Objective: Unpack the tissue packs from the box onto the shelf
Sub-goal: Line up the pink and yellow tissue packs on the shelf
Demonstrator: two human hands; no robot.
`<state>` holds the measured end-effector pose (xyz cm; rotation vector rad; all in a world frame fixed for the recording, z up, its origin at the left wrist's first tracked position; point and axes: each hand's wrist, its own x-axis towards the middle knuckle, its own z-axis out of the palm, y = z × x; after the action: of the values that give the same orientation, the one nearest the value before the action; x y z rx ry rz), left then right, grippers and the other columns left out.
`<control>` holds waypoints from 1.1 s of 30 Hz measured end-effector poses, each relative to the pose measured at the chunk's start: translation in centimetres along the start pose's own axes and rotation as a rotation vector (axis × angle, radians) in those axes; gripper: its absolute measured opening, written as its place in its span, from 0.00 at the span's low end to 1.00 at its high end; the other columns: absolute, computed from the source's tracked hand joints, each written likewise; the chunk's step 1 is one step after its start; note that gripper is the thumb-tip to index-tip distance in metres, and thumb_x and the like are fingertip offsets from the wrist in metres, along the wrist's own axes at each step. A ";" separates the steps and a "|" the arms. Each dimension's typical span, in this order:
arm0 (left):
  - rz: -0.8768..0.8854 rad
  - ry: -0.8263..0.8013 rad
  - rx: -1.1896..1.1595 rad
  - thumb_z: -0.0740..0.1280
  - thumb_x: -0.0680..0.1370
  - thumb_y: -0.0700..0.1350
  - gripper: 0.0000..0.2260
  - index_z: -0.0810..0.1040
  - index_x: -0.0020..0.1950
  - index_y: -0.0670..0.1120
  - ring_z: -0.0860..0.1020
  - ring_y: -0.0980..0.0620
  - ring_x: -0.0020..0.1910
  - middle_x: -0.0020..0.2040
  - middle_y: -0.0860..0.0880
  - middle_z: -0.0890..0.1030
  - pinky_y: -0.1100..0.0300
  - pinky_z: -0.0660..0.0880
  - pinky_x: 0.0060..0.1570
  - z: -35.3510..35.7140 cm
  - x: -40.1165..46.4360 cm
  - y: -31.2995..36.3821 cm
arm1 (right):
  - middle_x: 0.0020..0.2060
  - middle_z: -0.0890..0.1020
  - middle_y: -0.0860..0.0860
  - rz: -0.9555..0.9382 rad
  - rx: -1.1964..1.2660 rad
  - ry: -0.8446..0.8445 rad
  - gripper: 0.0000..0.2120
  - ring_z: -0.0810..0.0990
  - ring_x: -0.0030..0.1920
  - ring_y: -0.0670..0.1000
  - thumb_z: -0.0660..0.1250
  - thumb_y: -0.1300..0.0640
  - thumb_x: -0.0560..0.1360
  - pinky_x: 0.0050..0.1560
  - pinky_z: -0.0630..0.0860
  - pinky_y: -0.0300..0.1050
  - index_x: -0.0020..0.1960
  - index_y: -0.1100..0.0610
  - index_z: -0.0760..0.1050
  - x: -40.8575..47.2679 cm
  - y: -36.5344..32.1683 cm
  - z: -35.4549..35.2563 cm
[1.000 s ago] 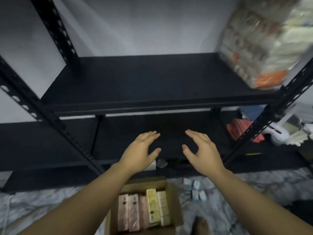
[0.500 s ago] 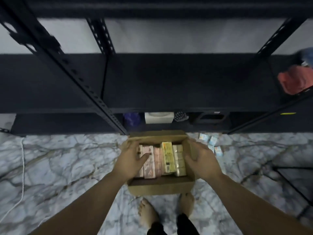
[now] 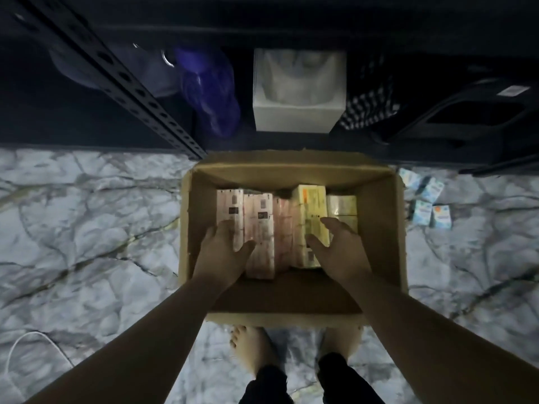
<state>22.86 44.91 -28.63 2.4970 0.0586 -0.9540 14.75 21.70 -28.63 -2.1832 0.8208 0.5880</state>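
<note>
An open cardboard box stands on the marble floor in front of the dark metal shelf. Inside it stand several tissue packs on end: pink ones at the left, a yellow one and a pale one at the right. My left hand lies spread on the leftmost pink packs, thumb out to the right. My right hand hovers open over the yellow and pale packs. Neither hand grips a pack.
On the bottom shelf sit a blue plastic bag, a white tissue box, a checked cloth and a black tray. Small blue and white packets lie on the floor right of the box. A white cable curls at the lower left. My bare feet stand just behind the box.
My view has dropped from the upper shelf to the floor and closed in on the box. Both hands came down from in front of the shelf into the box.
</note>
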 end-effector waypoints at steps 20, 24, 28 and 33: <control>-0.101 0.082 0.019 0.80 0.66 0.64 0.51 0.58 0.79 0.46 0.65 0.42 0.72 0.72 0.42 0.66 0.43 0.72 0.67 11.0 5.4 0.5 | 0.70 0.71 0.54 0.156 -0.107 -0.003 0.56 0.73 0.69 0.57 0.81 0.34 0.61 0.62 0.78 0.58 0.77 0.54 0.57 6.8 3.4 8.6; -0.089 0.097 -0.016 0.82 0.65 0.59 0.45 0.65 0.74 0.43 0.74 0.43 0.67 0.67 0.43 0.74 0.43 0.76 0.65 10.8 5.8 0.2 | 0.64 0.78 0.51 0.293 0.128 -0.043 0.52 0.79 0.63 0.57 0.83 0.43 0.63 0.49 0.79 0.49 0.76 0.53 0.59 6.6 3.9 8.8; -0.111 0.093 -0.159 0.83 0.64 0.50 0.40 0.70 0.72 0.45 0.75 0.49 0.64 0.63 0.49 0.76 0.53 0.76 0.60 9.3 5.3 -0.1 | 0.53 0.78 0.47 0.291 0.149 -0.086 0.42 0.78 0.53 0.50 0.82 0.47 0.65 0.40 0.76 0.44 0.72 0.52 0.66 5.7 4.1 7.6; -0.053 0.076 -0.280 0.82 0.64 0.49 0.31 0.75 0.64 0.48 0.75 0.48 0.61 0.56 0.52 0.75 0.52 0.76 0.59 5.2 1.5 0.8 | 0.54 0.80 0.46 0.260 0.347 -0.118 0.31 0.79 0.53 0.48 0.81 0.53 0.66 0.38 0.76 0.42 0.63 0.50 0.70 1.5 3.4 4.1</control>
<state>20.89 41.77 -32.66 2.2811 0.2650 -0.8094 12.77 22.43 -33.73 -1.7260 1.0649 0.6407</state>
